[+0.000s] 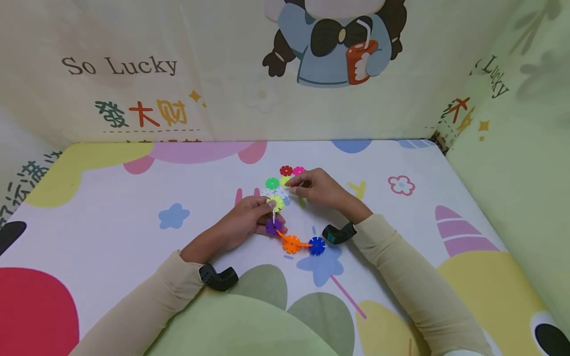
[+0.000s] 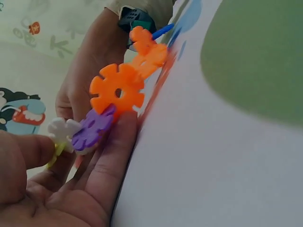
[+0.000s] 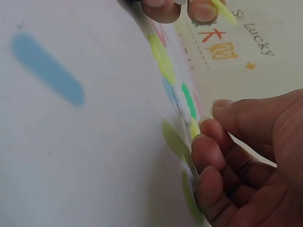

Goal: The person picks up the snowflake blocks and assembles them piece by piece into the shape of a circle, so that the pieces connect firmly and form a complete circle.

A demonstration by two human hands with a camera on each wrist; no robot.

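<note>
left hand (image 1: pixel 242 220): thumb and fingers clamped on 1 chain (image 1: pixel 291 240) (3 orange discs among it), mid-worktop (image 1: pixel 213 178) | right hand (image 1: pixel 317 188): fingertips slightly apart, beside loose discs toward far edge: 1 red disc (image 1: pixel 286 170), 1 pink disc (image 1: pixel 299 171), 1 green disc (image 1: pixel 272 183)

Across the pale backdrop (image 1: pixel 231 54) blazed "So Lucky" (image 1: pixel 119 66), bright Chinese characters (image 1: pixel 141 114) right beneath, and there, a cartoon figure (image 1: pixel 322 66) clutched a red cup (image 1: pixel 356 64)! Below, the printed tablecloth (image 1: pixel 133 212) flashed a blue flower (image 1: pixel 173 216), a pink-outlined flower (image 1: pixel 402 185), a red patch (image 1: pixel 35 311)!
</note>
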